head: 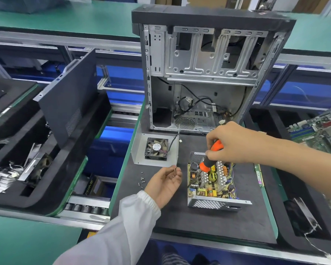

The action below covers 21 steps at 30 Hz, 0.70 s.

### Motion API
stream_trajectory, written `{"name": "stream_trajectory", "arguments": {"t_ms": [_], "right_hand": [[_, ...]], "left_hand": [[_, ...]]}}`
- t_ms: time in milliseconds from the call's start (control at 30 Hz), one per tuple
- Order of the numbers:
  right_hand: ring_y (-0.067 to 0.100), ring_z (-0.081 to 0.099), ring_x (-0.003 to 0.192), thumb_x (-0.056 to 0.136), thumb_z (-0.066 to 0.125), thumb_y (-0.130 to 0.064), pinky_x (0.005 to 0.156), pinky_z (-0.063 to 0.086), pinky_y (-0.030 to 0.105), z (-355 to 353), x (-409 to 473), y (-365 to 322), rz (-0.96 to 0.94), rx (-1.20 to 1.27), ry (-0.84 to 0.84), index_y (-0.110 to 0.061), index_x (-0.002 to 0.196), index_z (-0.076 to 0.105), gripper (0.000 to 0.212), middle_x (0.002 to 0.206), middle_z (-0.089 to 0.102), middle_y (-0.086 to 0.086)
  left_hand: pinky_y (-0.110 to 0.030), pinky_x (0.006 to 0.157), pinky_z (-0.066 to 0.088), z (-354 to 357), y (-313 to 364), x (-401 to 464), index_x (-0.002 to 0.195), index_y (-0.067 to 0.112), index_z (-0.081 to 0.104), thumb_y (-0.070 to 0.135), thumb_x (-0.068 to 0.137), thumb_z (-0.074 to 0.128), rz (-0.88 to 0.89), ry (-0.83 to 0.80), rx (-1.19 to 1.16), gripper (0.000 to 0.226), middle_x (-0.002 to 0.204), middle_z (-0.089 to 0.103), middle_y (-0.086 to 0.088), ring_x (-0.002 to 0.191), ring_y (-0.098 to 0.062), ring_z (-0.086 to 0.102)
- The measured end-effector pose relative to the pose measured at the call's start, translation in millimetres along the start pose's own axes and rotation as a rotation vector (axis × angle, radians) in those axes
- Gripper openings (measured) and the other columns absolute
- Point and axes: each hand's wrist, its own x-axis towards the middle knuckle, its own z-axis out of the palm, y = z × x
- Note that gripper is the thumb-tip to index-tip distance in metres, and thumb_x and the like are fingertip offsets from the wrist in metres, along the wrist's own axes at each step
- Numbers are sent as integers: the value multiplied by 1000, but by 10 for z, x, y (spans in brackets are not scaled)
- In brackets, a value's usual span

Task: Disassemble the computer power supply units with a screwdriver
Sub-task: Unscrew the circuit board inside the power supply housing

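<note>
PSU [211, 180] on mat [199, 226], lid [139, 150] w/ fan already off, board still in. Right hand [231, 142] grips screwdriver [208, 161], tip down inside. Left hand [165, 182] relaxed, palm up, cradling screws [174, 172]. More screws left, prob.

A dark mat covers the green-edged desk [227, 222]. On it rest the opened power supply [211, 185], a fan cover [154, 149], loose screws [141, 181] and an empty computer case [203, 73].

Green-topped workbench [69, 18] runs across at 11 to 1 o'clock. Aluminium frame rails [46, 42] edge it. Blue bins [120, 88] sit below at centre. Roller conveyor [86, 208] lies at 8 o'clock. Cardboard boxes [168, 0] stand at 12 o'clock.
</note>
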Motion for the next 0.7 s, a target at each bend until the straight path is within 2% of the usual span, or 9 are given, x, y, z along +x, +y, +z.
{"name": "stream_trajectory", "arguments": {"t_ms": [100,233,300,367,467,533,600,633,700], "right_hand": [[12,65,53,79,69,-33,57,58,32,15,-39,97,42,188,28,-24,78,61,12,53,64,-8],[5,66,48,74,79,-21,44,47,12,120,-154,310,104,554,224,-27,81,65,17,67,70,-3],[6,63,48,73,81,-20,47,48,14,217,-217,414,131,747,330,-26,85,66,20,64,68,-7],[9,58,51,74,80,-22,53,50,21,324,-274,512,154,904,394,-23,88,66,20,63,65,-5],[12,53,57,81,75,-23,60,48,29,455,-375,646,139,1039,522,-11,89,62,20,77,69,11],[13,51,59,86,70,-26,61,46,29,505,-469,733,101,1055,622,-6,86,56,23,78,71,7],[18,54,56,90,65,-29,54,45,29,535,-575,824,95,1049,718,-8,88,53,24,77,71,1],[20,56,54,91,63,-31,51,46,30,545,-629,873,105,1044,755,-11,88,52,23,77,71,-1],[18,58,52,90,60,-38,48,46,26,569,-722,953,107,1030,804,-20,85,49,22,79,72,-5]], "left_hand": [[-23,50,53,93,9,4,93,1,55,-4,79,52,-13,-11,-45,15,74,61,-15,56,-20,62],[-27,57,59,224,-10,60,99,-10,61,-13,72,47,38,-33,-32,30,85,69,-22,68,-27,72],[-30,66,61,307,-7,111,98,-11,64,-11,78,44,132,-39,9,28,90,71,-21,79,-28,73],[-27,67,58,397,-23,179,96,-6,67,0,90,44,232,-26,125,24,81,69,-11,74,-20,70],[-18,51,35,536,-77,265,87,6,69,11,97,47,462,45,752,25,58,47,6,55,-9,41],[-19,53,42,601,-150,313,84,12,70,12,96,55,600,57,1340,19,65,60,0,58,-11,51],[-34,73,55,656,-267,334,86,14,68,16,92,64,618,10,1730,8,82,70,-15,74,-26,63],[-38,76,54,672,-339,337,84,18,68,20,90,67,607,-1,1870,7,81,70,-13,75,-27,63],[-33,69,52,708,-484,344,73,28,65,32,86,72,589,-4,2075,15,66,64,6,63,-14,57]]}}
